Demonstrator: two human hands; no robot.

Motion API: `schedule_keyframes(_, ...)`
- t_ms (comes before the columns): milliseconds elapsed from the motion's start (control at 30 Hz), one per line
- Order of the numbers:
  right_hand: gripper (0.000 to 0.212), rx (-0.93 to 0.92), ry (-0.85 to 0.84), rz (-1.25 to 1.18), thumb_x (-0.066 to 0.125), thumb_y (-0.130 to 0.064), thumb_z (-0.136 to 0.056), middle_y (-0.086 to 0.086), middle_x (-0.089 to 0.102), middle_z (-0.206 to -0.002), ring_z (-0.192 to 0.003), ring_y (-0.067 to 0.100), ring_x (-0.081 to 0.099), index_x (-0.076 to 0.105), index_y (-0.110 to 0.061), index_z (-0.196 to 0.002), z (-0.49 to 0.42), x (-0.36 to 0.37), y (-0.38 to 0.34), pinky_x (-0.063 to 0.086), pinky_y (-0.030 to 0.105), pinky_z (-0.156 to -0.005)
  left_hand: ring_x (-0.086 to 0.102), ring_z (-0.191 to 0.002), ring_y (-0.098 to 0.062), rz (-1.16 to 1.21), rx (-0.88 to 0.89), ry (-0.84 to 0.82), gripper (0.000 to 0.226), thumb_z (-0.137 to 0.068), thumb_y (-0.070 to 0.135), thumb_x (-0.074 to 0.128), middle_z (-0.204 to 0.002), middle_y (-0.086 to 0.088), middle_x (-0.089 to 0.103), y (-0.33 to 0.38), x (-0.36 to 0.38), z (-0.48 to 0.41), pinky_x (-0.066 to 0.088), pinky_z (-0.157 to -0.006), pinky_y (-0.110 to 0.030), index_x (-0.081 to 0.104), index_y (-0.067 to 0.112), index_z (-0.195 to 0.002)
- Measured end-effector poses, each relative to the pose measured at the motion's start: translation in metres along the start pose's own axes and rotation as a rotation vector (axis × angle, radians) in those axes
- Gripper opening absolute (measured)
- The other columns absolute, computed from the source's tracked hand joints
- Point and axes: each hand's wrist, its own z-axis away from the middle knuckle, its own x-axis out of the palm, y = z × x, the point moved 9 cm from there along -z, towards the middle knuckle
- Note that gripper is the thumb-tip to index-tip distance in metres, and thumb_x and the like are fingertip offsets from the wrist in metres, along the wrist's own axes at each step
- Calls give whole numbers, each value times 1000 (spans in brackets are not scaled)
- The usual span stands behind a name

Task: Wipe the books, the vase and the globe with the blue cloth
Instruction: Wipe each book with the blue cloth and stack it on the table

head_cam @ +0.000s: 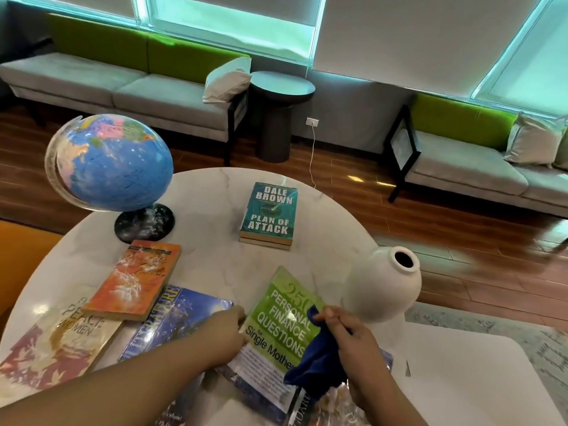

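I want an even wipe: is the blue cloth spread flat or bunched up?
Bunched. The dark blue cloth hangs crumpled from the right hand, whose fingers pinch it by the green paperback book.

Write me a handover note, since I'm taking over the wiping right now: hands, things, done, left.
Left hand holds the green book by its left edge; right hand grips the blue cloth over that book's right side.
Globe stands far left, vase right, Dale Brown book mid-table; orange book, Peace Women book and blue book lie near left.
Done: cannot tell what is wiped.
Left: probably the green book first, then the rest.
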Motion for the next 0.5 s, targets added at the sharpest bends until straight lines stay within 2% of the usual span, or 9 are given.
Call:
schedule_keyframes(67,35,24,-8,-11,63,-34,-88,-8,72,-92,-94,-3,62,71,-15,-60,0,0,0,41,24,-88,58,-100,-17,103,32,24,24,-93,23,58,-113,-2,62,-4,-9,6,44,-80,-23,51,20,-116)
schedule_keyframes(133,41,47,-36,14,68,-40,-81,2,70,-70,-73,4,64,62,-13,-50,1,1,0,43,22,-72,60,-97,-14,219,60,55,18,-94,19,57,-107,1,63,-5,-21,14,45,-79,-24,53,23,-111)
schedule_keyframes(200,40,66,-80,46,74,-39,-74,5,56,-52,-54,11,53,56,-15,-47,1,8,0,38,20,-57,61,-98,-13,316,82,88,16,-94,18,57,-103,6,64,-8,-38,22,48,-86,-27,52,30,-103)
schedule_keyframes(233,36,71,-98,52,78,-33,-73,2,55,-51,-53,11,50,57,-16,-49,0,12,1,38,20,-55,62,-99,-12,351,100,94,16,-94,18,58,-103,8,65,-8,-46,25,49,-89,-30,52,32,-100)
schedule_keyframes(300,19,99,-112,105,83,-22,-71,2,65,-67,-64,12,59,64,-21,-69,-5,18,6,45,20,-62,62,-100,-6,361,155,123,17,-94,21,58,-105,10,67,-6,-64,28,51,-90,-33,52,36,-100)
schedule_keyframes(333,26,127,-119,151,84,-22,-70,4,68,-81,-74,14,62,64,-27,-85,-7,20,11,49,23,-69,61,-99,-2,350,181,150,18,-94,22,57,-104,11,68,-3,-74,30,51,-88,-31,53,37,-102)
schedule_keyframes(400,54,187,-155,197,84,-25,-67,4,65,-101,-93,15,62,53,-36,-109,-10,25,19,48,26,-81,62,-99,1,392,212,191,19,-95,20,56,-104,11,69,2,-92,33,52,-84,-28,54,36,-106)
schedule_keyframes(500,81,265,-305,95,82,-21,-60,0,65,-113,-101,13,64,44,-29,-131,-13,45,26,50,21,-82,69,-92,-9,604,227,171,20,-96,11,54,-99,2,74,10,-104,33,57,-80,-35,55,29,-105)
